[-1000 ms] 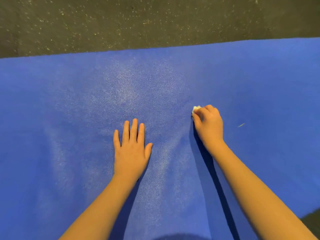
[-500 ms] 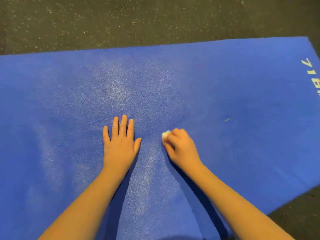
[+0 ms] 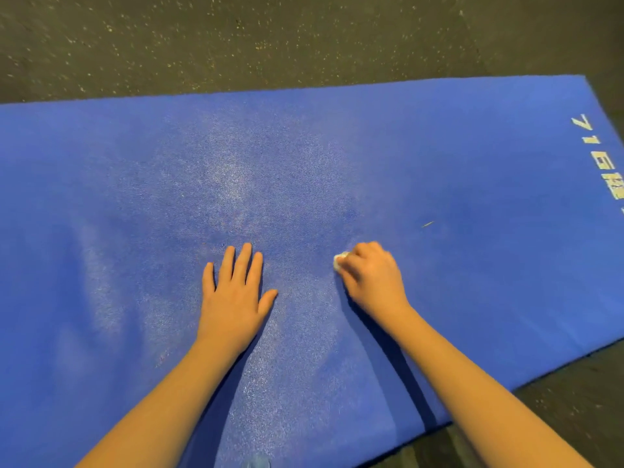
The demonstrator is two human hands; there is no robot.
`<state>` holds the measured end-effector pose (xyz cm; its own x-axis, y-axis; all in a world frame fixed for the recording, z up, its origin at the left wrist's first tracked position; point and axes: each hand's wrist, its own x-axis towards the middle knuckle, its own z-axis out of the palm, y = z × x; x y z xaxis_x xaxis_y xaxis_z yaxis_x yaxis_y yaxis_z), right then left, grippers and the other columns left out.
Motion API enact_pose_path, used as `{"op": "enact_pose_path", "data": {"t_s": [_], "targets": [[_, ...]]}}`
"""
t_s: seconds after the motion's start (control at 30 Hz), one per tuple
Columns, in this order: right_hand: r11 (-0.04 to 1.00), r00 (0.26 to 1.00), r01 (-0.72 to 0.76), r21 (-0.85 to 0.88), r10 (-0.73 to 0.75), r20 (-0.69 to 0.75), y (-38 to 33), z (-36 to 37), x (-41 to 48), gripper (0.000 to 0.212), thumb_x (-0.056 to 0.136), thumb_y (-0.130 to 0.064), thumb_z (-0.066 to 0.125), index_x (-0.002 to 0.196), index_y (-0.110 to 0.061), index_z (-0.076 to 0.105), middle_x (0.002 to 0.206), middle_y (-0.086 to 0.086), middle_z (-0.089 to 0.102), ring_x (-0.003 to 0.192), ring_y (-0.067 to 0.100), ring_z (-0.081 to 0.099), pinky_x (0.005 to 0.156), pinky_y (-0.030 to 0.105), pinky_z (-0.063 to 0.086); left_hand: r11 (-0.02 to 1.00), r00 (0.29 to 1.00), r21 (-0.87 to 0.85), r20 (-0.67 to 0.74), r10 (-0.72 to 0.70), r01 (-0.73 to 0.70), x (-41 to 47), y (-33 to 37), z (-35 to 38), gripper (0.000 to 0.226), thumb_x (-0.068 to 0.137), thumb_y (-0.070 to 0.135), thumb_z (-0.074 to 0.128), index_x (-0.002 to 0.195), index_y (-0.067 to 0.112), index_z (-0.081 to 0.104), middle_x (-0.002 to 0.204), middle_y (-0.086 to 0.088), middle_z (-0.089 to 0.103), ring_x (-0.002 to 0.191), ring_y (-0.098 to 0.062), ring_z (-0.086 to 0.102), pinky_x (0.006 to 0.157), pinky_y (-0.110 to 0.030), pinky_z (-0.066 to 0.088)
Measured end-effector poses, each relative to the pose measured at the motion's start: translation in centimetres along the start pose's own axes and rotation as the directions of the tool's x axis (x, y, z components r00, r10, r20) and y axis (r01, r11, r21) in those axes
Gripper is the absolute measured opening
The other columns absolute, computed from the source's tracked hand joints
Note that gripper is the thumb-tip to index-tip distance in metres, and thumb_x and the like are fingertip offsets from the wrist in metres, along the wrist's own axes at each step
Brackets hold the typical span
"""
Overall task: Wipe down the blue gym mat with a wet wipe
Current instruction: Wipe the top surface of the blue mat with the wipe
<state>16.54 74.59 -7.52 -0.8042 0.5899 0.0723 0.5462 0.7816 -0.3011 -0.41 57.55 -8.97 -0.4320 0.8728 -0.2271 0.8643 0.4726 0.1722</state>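
Looking down on a mat (image 3: 472,170), blue and fine-grained, laid flat on a dark floor (image 3: 270,38) flecked with pale specks. Filling most of the view, far edge running across the top, right edge slanting down the right side, far right corner in sight. More of the same floor past the near right edge. Pale lettering (image 3: 604,163) along the right edge, partly cut off, not readable. Pale sheen (image 3: 229,177) over the middle of the mat and in streaks toward the left and near edges; wet or only lit, cannot tell. A thin pale sliver (image 3: 427,224) lying alone right of the middle, apart from both hands.

Pressing flat on the middle of the mat with the left hand (image 3: 233,298), palm down, fingers straight and close together, thumb out to the side. Gripping a wipe (image 3: 339,260) in the right hand (image 3: 371,278), fingers curled round it, knuckles up, only a small white wad showing at the fingertips, down against the mat. Near the left hand, to its right, not touching it. Bare forearms reaching in from the near edge, dark shadows beside them.
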Motion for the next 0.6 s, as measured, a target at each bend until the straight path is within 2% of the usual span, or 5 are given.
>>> {"op": "enact_pose_path", "data": {"t_s": [0.07,0.13,0.3,0.5,0.6], "targets": [[0.968,0.957,-0.252,0.015,0.251,-0.148,1.6,0.1,0.6,0.013,0.082,-0.013,0.066,0.070,-0.009,0.066,0.071,0.007,0.055,0.066,0.032,0.051,0.052,0.039,0.046,1.000,1.000,0.008,0.003,-0.007,0.007,0.0,0.0,0.0,0.069,0.087,0.050,0.032,0.131,0.003,0.057,0.141,-0.018,0.050,0.129,-0.040,0.046,0.098,-0.064,0.038],[0.945,0.927,-0.311,0.103,0.325,-0.186,0.5,0.9,0.0,0.009,0.080,-0.005,0.068,0.071,-0.005,0.067,0.076,0.010,0.058,0.069,0.033,0.053,0.054,0.040,0.049,1.000,1.000,0.005,0.021,-0.014,0.014,0.1,0.1,-0.1,0.069,0.087,0.049,0.032,0.131,0.002,0.057,0.141,-0.018,0.050,0.129,-0.041,0.047,0.098,-0.063,0.037],[0.967,0.990,0.090,0.238,-0.113,0.085,-2.4,0.3,-4.6,0.010,0.084,-0.017,0.064,0.080,-0.011,0.071,0.081,0.005,0.063,0.076,0.028,0.060,0.063,0.031,0.051,0.999,0.999,-0.015,0.013,-0.041,0.041,-0.2,0.7,-0.5,0.058,0.088,0.037,0.065,0.131,0.000,0.055,0.141,-0.020,0.049,0.128,-0.042,0.046,0.098,-0.065,0.035],[0.961,0.955,-0.238,0.142,0.258,-0.146,0.1,-0.1,-3.8,0.016,0.080,-0.008,0.068,0.064,-0.009,0.066,0.066,0.006,0.054,0.065,0.031,0.051,0.052,0.036,0.048,0.997,0.995,-0.082,0.095,-0.007,0.014,-3.4,3.2,-0.3,0.078,0.088,0.057,0.018,0.141,0.008,0.047,0.151,-0.010,0.038,0.141,-0.035,0.031,0.110,-0.058,0.024],[0.967,0.997,-0.076,0.245,0.081,-0.011,-3.2,-0.1,-7.0,0.014,0.082,-0.009,0.066,0.067,-0.009,0.065,0.068,0.005,0.053,0.067,0.028,0.052,0.054,0.035,0.047,0.995,0.997,-0.091,0.073,-0.039,0.046,-4.4,4.0,-0.3,0.072,0.092,0.054,0.021,0.145,0.010,0.041,0.155,-0.008,0.032,0.144,-0.032,0.024,0.112,-0.057,0.018]]}}
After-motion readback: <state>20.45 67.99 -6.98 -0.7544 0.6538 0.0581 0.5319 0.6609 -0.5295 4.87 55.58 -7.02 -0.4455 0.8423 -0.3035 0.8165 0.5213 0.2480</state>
